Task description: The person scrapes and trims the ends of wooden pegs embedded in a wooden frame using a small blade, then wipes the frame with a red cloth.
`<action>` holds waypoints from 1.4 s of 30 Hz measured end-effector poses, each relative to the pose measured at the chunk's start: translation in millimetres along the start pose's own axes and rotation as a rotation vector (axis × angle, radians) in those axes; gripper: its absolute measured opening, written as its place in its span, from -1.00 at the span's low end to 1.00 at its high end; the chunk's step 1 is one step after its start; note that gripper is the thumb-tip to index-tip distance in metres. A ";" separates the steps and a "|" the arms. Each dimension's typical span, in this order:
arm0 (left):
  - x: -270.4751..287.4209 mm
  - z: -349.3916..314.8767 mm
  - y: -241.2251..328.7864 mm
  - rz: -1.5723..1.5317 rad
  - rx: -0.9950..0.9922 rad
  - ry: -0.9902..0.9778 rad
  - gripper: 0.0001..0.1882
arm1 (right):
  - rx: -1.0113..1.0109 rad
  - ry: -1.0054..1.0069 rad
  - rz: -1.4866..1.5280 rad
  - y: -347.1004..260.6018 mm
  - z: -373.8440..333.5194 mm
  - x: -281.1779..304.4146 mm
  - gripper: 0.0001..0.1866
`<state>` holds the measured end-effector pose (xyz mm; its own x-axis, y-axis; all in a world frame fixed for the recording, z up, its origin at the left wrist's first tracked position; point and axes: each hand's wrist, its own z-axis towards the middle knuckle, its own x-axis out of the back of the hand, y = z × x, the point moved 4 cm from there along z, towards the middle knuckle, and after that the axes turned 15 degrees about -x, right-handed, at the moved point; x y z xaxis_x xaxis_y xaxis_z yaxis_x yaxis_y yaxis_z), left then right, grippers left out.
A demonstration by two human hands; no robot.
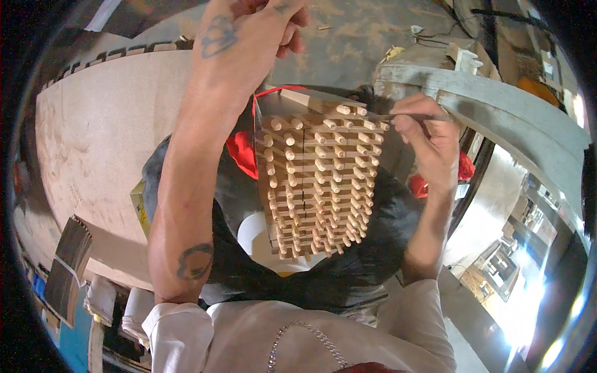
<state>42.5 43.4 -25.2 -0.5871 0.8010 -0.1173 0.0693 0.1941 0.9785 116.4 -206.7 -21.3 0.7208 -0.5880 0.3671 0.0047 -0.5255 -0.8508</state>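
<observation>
A stack of narrow wooden slats with several rows of short dowels (320, 177) stands out toward me between my knees. My right hand (429, 133) is closed at the stack's far right corner, thumb and fingers pinching the end of a thin slat (413, 117) level with the top row of dowels. Beyond the stack, at the upper edge of the view, my left hand (261, 28) has its fingers curled. Anything inside that hand is hidden, and the picture's edge cuts part of it off. A red band (280, 91) runs along the stack's far left corner.
A broad pale wooden panel (106, 143) lies to my left. At the right is a worn grey-white curved-looking ledge (491, 93), with cables behind it. Wood scraps lie on the dusty floor (348, 50) ahead. Bundled slats (68, 267) rest at the lower left.
</observation>
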 end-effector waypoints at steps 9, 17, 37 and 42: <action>2.4 -0.2 -5.9 -0.070 -0.082 -0.042 -0.46 | 0.050 0.370 -0.082 4.1 -7.3 9.2 -0.83; -3.3 2.6 -15.8 -0.127 -0.084 -0.016 -0.49 | 0.009 -0.073 0.117 -7.2 0.2 5.6 -0.84; -3.9 -5.7 8.5 0.056 0.019 0.061 -0.50 | 0.131 -0.033 -0.439 -38.0 7.5 -16.9 -0.83; -1.6 -3.7 5.2 0.106 0.055 0.031 -0.51 | 0.236 -0.037 -0.555 -49.8 5.7 -25.7 -0.81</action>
<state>40.8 41.1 -19.3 -0.5991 0.8007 -0.0073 0.1759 0.1404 0.9743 101.6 -161.9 9.5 0.5900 -0.2414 0.7705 0.5377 -0.5944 -0.5979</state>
